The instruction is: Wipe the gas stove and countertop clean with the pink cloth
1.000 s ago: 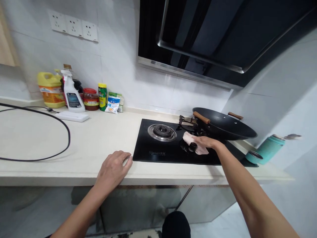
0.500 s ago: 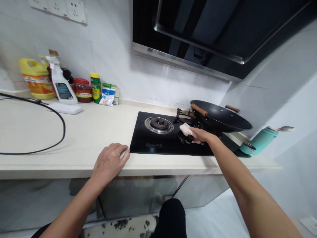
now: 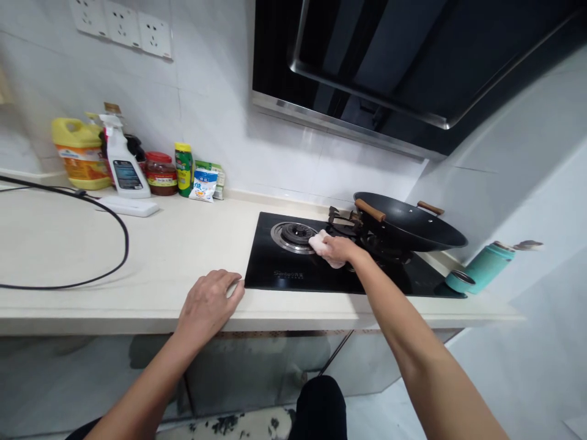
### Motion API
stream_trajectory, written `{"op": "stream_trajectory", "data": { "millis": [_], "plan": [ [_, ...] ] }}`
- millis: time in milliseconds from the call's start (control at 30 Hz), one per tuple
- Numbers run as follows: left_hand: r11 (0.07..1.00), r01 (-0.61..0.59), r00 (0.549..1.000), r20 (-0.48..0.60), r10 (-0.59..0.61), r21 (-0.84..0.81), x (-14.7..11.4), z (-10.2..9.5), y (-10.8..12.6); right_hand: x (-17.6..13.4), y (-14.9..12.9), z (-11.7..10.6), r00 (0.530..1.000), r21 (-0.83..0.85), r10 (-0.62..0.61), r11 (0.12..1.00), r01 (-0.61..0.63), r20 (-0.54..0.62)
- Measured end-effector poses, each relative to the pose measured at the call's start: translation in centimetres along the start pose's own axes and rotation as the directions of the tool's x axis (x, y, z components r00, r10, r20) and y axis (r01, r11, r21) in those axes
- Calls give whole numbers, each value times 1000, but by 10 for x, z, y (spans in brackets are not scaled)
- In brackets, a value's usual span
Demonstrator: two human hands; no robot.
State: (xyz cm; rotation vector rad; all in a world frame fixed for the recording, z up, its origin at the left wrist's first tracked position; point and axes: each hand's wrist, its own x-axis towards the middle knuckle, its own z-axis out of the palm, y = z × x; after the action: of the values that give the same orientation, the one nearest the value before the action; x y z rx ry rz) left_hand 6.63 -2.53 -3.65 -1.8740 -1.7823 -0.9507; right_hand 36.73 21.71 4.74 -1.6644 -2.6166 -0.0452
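Observation:
My right hand point(image 3: 339, 249) is closed around a pale cloth point(image 3: 320, 243), pressing it on the black glass gas stove point(image 3: 270, 263) at the right rim of the left burner point(image 3: 296, 236). My left hand point(image 3: 211, 299) rests on the front of the cream countertop point(image 3: 202, 238), by the stove's left front corner. It holds nothing, and its thumb stands apart from the bent fingers. A black wok point(image 3: 408, 220) with wooden handles sits over the right side of the stove. My right hand and forearm hide part of the stove's middle.
A range hood point(image 3: 343, 122) hangs above the stove. To the right stand a teal container point(image 3: 490, 267) and a teal cup point(image 3: 460, 281). At the left are a spray bottle point(image 3: 123, 159), a yellow jug point(image 3: 82, 153), a red-lidded jar point(image 3: 160, 174) and a looping black cable point(image 3: 125, 244).
My right hand has moved left across the stove with the cloth, from the stove's middle to the left burner's rim. My left hand stays at the stove's corner. The view has shifted slightly.

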Motion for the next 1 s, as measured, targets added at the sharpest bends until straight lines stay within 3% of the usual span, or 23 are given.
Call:
{"op": "stream_trajectory", "data": {
  "millis": [133, 300, 533, 733, 867, 1000],
  "plan": [
    [1000, -1, 1000, 3, 1, -19, -1, 0, -2, -44, -30, 18, 998, -47, -41, 998, 39, -48],
    [999, 12, 1000, 5, -12, -39, -1, -1, -3, -102, -20, 33, 981, -16, -101, 995, 100, -164],
    [999, 16, 1000, 10, -15, -52, -2, -2, -3, -159, 43, 47, 984, 31, 60, 998, -56, -166],
    [1000, -4, 1000, 28, 5, -23, -2, 1, -3, -215, 127, 28, 945, 125, 327, 938, -324, -4],
    [1000, -20, 1000, 23, 20, 4, -1, 4, -4, -220, 156, 9, 893, 157, 434, 897, -414, -121],
    [999, -33, 999, 9, 33, 21, -1, 4, -4, -185, 166, 15, 851, 88, 434, 899, -428, -297]
  ]
}}
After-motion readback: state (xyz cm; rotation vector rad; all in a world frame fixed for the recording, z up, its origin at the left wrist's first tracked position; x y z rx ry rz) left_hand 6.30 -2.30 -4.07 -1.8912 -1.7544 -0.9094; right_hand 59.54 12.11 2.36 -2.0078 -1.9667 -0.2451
